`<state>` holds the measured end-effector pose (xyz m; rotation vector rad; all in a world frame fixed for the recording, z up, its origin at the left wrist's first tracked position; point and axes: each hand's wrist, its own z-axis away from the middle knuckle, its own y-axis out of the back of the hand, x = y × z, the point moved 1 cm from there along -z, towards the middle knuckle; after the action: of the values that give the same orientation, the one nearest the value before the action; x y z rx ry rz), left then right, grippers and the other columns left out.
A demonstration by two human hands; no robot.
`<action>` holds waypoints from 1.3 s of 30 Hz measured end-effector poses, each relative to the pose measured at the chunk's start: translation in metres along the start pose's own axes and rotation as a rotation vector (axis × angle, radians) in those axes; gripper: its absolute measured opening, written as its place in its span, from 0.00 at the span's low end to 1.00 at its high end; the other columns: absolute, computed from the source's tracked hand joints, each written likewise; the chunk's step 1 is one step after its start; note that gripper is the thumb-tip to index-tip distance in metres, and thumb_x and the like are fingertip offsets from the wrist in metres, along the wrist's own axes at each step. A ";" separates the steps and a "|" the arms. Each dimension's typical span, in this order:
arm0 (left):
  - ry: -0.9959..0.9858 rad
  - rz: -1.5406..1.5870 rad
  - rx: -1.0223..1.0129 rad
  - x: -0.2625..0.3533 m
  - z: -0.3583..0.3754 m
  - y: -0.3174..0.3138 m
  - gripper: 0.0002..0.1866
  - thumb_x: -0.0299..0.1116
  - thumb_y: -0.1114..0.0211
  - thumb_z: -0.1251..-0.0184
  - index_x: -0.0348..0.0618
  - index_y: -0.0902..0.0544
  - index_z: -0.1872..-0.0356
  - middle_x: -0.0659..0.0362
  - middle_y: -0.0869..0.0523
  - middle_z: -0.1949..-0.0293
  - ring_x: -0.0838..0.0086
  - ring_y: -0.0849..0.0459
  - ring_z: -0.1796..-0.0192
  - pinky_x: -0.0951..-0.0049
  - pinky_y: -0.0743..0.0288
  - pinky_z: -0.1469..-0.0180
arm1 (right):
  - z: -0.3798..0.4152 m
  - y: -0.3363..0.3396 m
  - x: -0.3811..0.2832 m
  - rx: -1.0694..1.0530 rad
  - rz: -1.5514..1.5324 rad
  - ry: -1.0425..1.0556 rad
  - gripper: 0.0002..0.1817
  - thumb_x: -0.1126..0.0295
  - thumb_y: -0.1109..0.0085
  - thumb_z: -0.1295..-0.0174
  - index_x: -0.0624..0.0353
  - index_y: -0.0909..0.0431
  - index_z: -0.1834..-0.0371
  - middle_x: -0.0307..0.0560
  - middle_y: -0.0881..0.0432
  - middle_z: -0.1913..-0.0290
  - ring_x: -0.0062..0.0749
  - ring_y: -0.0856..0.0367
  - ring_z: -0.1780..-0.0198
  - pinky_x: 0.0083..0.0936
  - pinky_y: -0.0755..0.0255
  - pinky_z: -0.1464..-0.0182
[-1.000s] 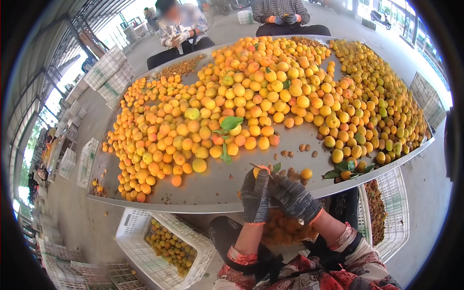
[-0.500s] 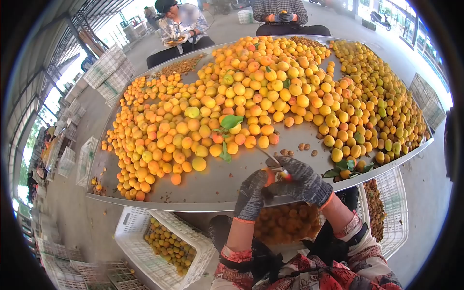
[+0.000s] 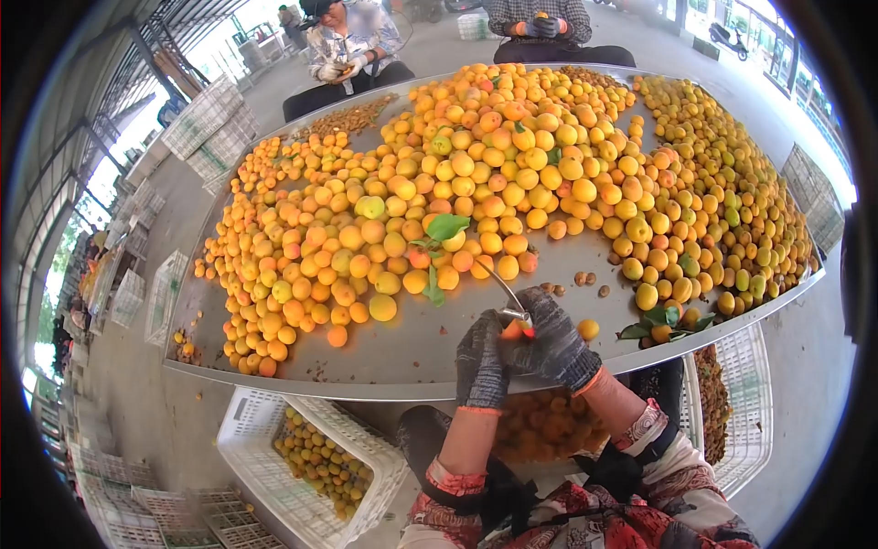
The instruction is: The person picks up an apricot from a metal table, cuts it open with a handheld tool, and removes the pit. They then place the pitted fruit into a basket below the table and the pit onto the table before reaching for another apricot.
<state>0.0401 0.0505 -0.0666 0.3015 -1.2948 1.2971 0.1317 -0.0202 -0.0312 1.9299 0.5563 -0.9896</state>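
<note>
My left hand (image 3: 482, 360), in a grey knit glove with an orange cuff, is closed on an apricot (image 3: 511, 330), mostly hidden between the fingers. My right hand (image 3: 555, 340), gloved alike, grips a knife whose thin curved blade (image 3: 500, 282) points up and away to the left. Both hands meet over the near edge of a metal table (image 3: 412, 352). Past them lies a big heap of apricots (image 3: 366, 238), with a green leaf (image 3: 447, 227) on top. A single apricot (image 3: 588, 328) rests right of my right hand, and brown pits (image 3: 585, 278) lie beyond it.
Below the table edge stand a white crate (image 3: 247, 430) of greenish-yellow fruit, a container of orange fruit (image 3: 549, 425), and another white crate (image 3: 745, 403). Two people (image 3: 352, 55) sit across the table. Stacked crates (image 3: 210, 123) stand at the left.
My hands have come closer together, and the right one has shifted left. The knife blade now stands out more clearly. The single apricot beside my right hand has come into view.
</note>
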 end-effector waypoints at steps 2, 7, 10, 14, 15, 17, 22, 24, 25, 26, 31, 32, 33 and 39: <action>-0.091 -0.045 0.039 -0.008 -0.007 0.009 0.17 0.47 0.45 0.38 0.42 0.24 0.62 0.59 0.24 0.71 0.74 0.25 0.69 0.74 0.26 0.65 | 0.003 -0.003 0.003 0.100 0.028 0.089 0.27 0.69 0.30 0.57 0.61 0.31 0.53 0.46 0.26 0.59 0.38 0.26 0.55 0.30 0.32 0.51; 0.064 0.421 0.022 -0.001 -0.008 0.006 0.23 0.52 0.45 0.40 0.42 0.25 0.57 0.59 0.24 0.72 0.72 0.25 0.70 0.72 0.27 0.67 | 0.018 -0.005 0.013 0.080 -0.766 -0.253 0.22 0.76 0.36 0.51 0.60 0.31 0.51 0.45 0.24 0.58 0.32 0.23 0.59 0.28 0.27 0.55; 0.122 0.445 -0.128 0.001 -0.008 0.011 0.26 0.54 0.46 0.41 0.41 0.26 0.55 0.59 0.24 0.71 0.71 0.24 0.69 0.70 0.26 0.66 | 0.028 0.010 -0.006 0.045 -0.770 -0.357 0.20 0.78 0.38 0.49 0.60 0.30 0.51 0.45 0.23 0.57 0.29 0.22 0.60 0.25 0.25 0.58; 0.126 0.327 -0.203 0.002 -0.002 0.010 0.27 0.56 0.47 0.41 0.41 0.26 0.54 0.58 0.23 0.69 0.70 0.24 0.69 0.70 0.26 0.63 | 0.035 -0.001 0.015 0.091 -0.657 -0.250 0.19 0.77 0.37 0.50 0.61 0.29 0.53 0.44 0.22 0.59 0.30 0.21 0.60 0.24 0.25 0.59; 0.127 0.327 -0.207 0.005 0.001 0.004 0.27 0.56 0.47 0.41 0.41 0.26 0.54 0.58 0.23 0.69 0.70 0.24 0.69 0.70 0.26 0.63 | 0.032 0.001 0.012 0.094 -0.656 -0.249 0.19 0.77 0.37 0.50 0.61 0.29 0.53 0.44 0.22 0.59 0.30 0.21 0.60 0.24 0.25 0.59; 0.119 0.325 -0.039 0.012 0.010 -0.009 0.25 0.53 0.48 0.39 0.41 0.26 0.54 0.58 0.22 0.67 0.71 0.23 0.65 0.73 0.27 0.63 | 0.019 0.007 -0.005 0.099 0.176 0.143 0.21 0.72 0.37 0.51 0.62 0.29 0.52 0.48 0.22 0.64 0.38 0.20 0.63 0.28 0.26 0.60; -0.153 -0.181 -0.045 -0.014 -0.007 0.013 0.18 0.40 0.52 0.34 0.35 0.22 0.56 0.54 0.18 0.63 0.70 0.22 0.59 0.71 0.29 0.55 | 0.010 0.017 -0.026 0.028 0.260 0.148 0.18 0.67 0.38 0.54 0.59 0.25 0.58 0.52 0.24 0.67 0.49 0.23 0.64 0.35 0.28 0.63; -0.146 -0.201 -0.081 -0.014 -0.007 0.013 0.18 0.38 0.52 0.33 0.34 0.21 0.57 0.54 0.18 0.60 0.72 0.23 0.58 0.73 0.30 0.54 | 0.010 0.016 -0.024 0.016 0.234 0.115 0.16 0.66 0.38 0.54 0.58 0.24 0.61 0.53 0.24 0.67 0.51 0.24 0.64 0.36 0.29 0.64; -0.156 -0.213 -0.100 -0.012 -0.005 0.011 0.18 0.38 0.53 0.33 0.34 0.22 0.57 0.54 0.18 0.60 0.72 0.23 0.58 0.72 0.30 0.54 | 0.011 0.015 -0.024 0.038 0.252 0.104 0.14 0.67 0.38 0.55 0.57 0.23 0.63 0.52 0.24 0.68 0.50 0.24 0.64 0.36 0.29 0.64; -0.167 -0.226 -0.119 -0.010 -0.004 0.010 0.18 0.38 0.53 0.33 0.33 0.22 0.57 0.53 0.18 0.59 0.72 0.23 0.58 0.72 0.30 0.54 | 0.011 0.016 -0.023 0.062 0.270 0.093 0.13 0.67 0.38 0.55 0.56 0.23 0.65 0.51 0.23 0.68 0.50 0.24 0.64 0.36 0.29 0.64; -0.176 -0.218 -0.121 0.002 0.009 0.002 0.19 0.40 0.53 0.34 0.35 0.22 0.57 0.55 0.19 0.64 0.73 0.23 0.61 0.74 0.29 0.56 | 0.008 0.021 -0.026 0.064 0.232 0.173 0.13 0.70 0.39 0.54 0.59 0.23 0.64 0.51 0.24 0.70 0.46 0.24 0.66 0.33 0.29 0.64; -0.101 -0.123 -0.089 0.006 0.011 -0.001 0.19 0.41 0.52 0.34 0.36 0.22 0.57 0.55 0.19 0.66 0.73 0.22 0.63 0.75 0.29 0.58 | 0.007 0.022 -0.029 0.059 0.228 0.172 0.12 0.72 0.40 0.54 0.60 0.24 0.64 0.49 0.24 0.70 0.42 0.24 0.68 0.31 0.29 0.64; -0.105 -0.121 -0.088 0.006 0.009 -0.001 0.19 0.41 0.52 0.34 0.36 0.22 0.57 0.55 0.19 0.66 0.73 0.22 0.63 0.75 0.29 0.58 | 0.008 0.022 -0.023 0.057 0.227 0.176 0.12 0.72 0.40 0.54 0.60 0.24 0.64 0.49 0.24 0.70 0.42 0.24 0.68 0.31 0.29 0.64; 0.064 0.298 -0.193 0.003 0.002 0.005 0.20 0.43 0.52 0.34 0.40 0.25 0.51 0.58 0.21 0.67 0.75 0.22 0.69 0.76 0.25 0.67 | 0.043 0.031 -0.009 -0.362 0.227 -0.029 0.16 0.72 0.37 0.50 0.61 0.25 0.57 0.44 0.22 0.63 0.30 0.24 0.63 0.25 0.28 0.57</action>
<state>0.0343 0.0526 -0.0656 -0.0715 -1.4355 1.4032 0.1302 -0.0736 -0.0217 1.6111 0.4525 -0.7162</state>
